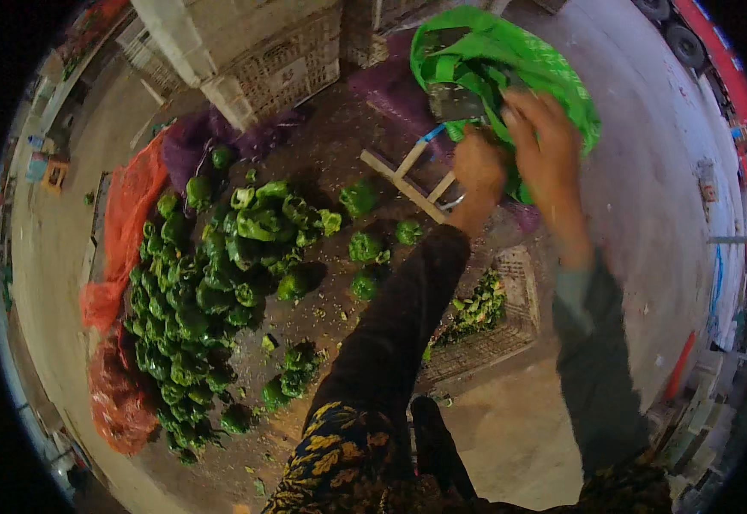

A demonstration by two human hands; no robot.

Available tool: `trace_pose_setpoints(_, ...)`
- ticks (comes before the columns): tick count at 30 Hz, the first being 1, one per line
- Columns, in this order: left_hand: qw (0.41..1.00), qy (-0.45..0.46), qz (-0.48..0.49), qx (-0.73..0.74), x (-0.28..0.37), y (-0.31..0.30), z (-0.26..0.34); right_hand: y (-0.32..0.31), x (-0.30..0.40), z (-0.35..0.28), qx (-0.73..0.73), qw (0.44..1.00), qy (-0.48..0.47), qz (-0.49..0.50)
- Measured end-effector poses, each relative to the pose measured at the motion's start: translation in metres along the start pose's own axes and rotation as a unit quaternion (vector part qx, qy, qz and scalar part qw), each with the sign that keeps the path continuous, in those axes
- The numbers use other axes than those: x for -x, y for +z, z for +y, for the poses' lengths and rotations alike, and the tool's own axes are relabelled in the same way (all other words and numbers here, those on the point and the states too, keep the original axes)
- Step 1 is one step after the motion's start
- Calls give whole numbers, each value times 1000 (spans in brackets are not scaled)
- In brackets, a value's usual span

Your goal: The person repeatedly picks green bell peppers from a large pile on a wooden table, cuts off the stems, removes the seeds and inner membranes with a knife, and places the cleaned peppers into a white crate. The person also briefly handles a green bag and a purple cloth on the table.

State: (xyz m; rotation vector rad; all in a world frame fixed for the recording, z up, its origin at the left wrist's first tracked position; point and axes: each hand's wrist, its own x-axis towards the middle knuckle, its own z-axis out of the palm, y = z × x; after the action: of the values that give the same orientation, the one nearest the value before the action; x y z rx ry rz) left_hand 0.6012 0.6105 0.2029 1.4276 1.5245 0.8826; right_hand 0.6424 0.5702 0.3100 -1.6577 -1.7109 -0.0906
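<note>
At the upper right, a bright green plastic bag lies bunched, its mouth showing dark gaps inside. My left hand has its fingers curled closed at the bag's lower edge. Against the bag's near side is my right hand, blurred, with bent fingers; its grip is not clear. A light wooden frame with crossbars lies just left of my left hand. Further left, a large heap of green bell peppers spreads over the dark surface, with a few loose peppers nearer my left forearm.
A plastic crate with green trimmings stands below my hands. Orange mesh sacking edges the heap on the left. Purple mesh lies beside the green bag. Stacked crates and a pale post rise at the top.
</note>
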Motion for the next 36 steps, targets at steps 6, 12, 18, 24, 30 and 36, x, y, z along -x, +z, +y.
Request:
trace_pose_setpoints(6,834,-81,-197,509,5,-75,-18,7,150,-30,-272,909,314,25)
trace_pose_setpoints(12,913,34,-147,379,79,-130,-54,56,131,-68,-598,669,440,21)
trace_pose_setpoints(18,957,163,-118,210,118,-153,-72,45,117,-79,-529,717,450,-65)
trace_pose_setpoints(24,934,62,-325,138,131,-196,-165,30,171,-78,-322,852,360,-203)
trace_pose_setpoints(30,963,156,-120,-184,-35,-169,-214,54,236,-52,-253,875,362,-196)
trace_pose_setpoints(36,908,187,-158,-341,-80,-86,-271,71,267,-56,-337,767,500,-221)
